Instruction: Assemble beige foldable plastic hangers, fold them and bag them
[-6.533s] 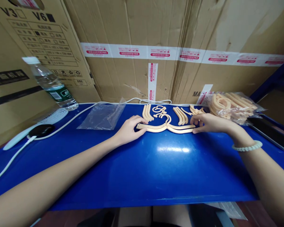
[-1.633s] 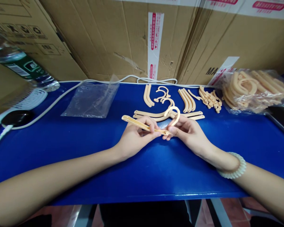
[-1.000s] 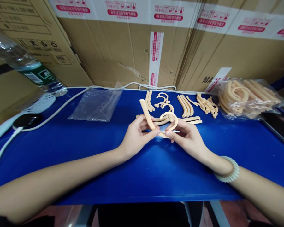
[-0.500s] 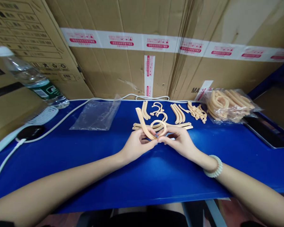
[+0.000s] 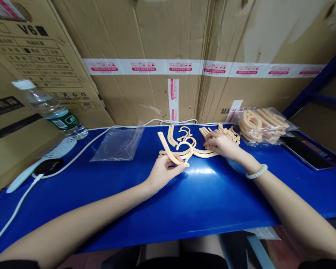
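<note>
Left hand: pinched on curved bar; hook at its near end; bar's long axis runs away and leftward.
Right hand: fingers curled over loose bars; grip hidden, cannot tell.
Loose bars: beyond and right of left hand; ends point away; right hand nearer.

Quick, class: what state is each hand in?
Left hand: closed, holding a beige strip and hook.
Right hand: at the other strips; grip cannot be told.
</note>
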